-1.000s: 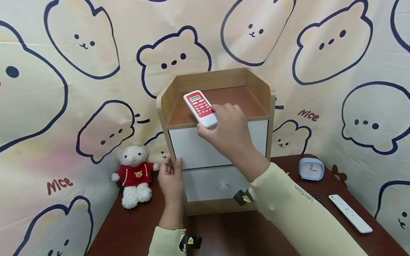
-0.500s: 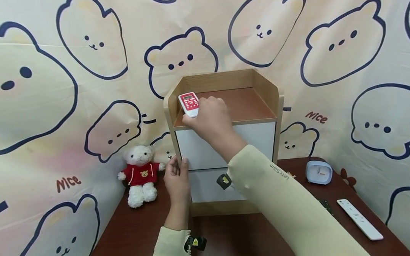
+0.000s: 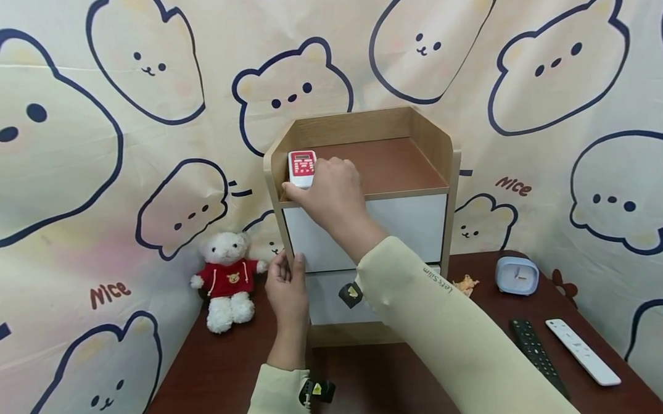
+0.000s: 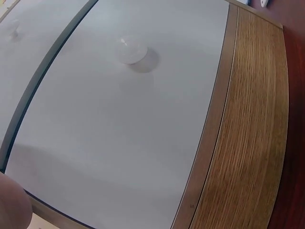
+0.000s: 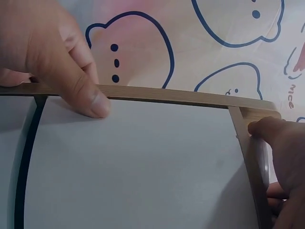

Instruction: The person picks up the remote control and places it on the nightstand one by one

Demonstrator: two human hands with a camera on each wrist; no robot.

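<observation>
At the shelf (image 3: 393, 164), red-white device (image 3: 302, 165) is gripped by right hand (image 3: 336, 191), cabinet (image 3: 404, 228) by left hand (image 3: 288, 298); placing seemingly requires gentle release.

The table (image 3: 222, 372) carries a cabinet (image 3: 407, 228) toward its far edge, a plush bear (image 3: 226, 279) by the left, a small tan object (image 3: 466, 285) and clock (image 3: 516, 276) toward the far right corner, and a white remote (image 3: 582, 351) and black remote (image 3: 536, 349) by the right edge.
</observation>
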